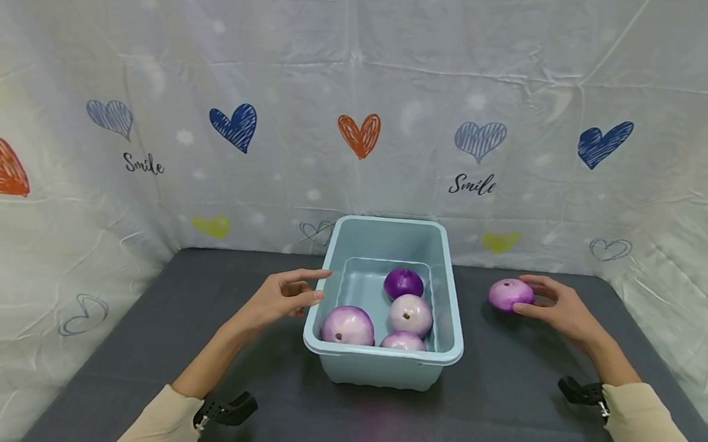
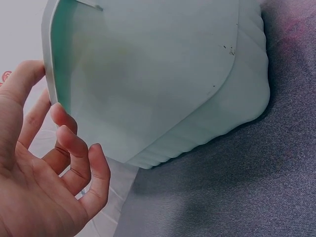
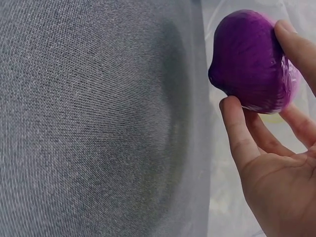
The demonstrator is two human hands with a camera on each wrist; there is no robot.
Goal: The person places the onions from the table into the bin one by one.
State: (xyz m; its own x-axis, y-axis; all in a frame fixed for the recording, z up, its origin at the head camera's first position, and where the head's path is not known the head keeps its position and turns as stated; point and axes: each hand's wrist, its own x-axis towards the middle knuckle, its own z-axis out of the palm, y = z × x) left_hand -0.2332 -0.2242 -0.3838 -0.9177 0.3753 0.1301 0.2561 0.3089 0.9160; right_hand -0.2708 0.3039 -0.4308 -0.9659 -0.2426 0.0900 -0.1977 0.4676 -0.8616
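Observation:
A purple onion (image 1: 510, 295) with a pale, lilac end is pinched between the thumb and fingers of my right hand (image 1: 562, 312), at the right of the table. Its darker, pointed end shows in the right wrist view, where the onion (image 3: 249, 61) has a glossy skin. My left hand (image 1: 279, 295) touches the left rim of a light blue plastic bin (image 1: 454, 326) with its index finger and thumb; the other fingers (image 2: 74, 143) are loosely bent outside it. Several onions lie in the bin's near and right part, among them a dark purple one (image 1: 404, 284).
A dark grey cloth (image 1: 488, 426) covers the table beneath the bin. Behind it hangs a pale curtain (image 1: 409, 156) printed with hearts and the word Smile. Black straps (image 1: 580, 391) are worn on both wrists.

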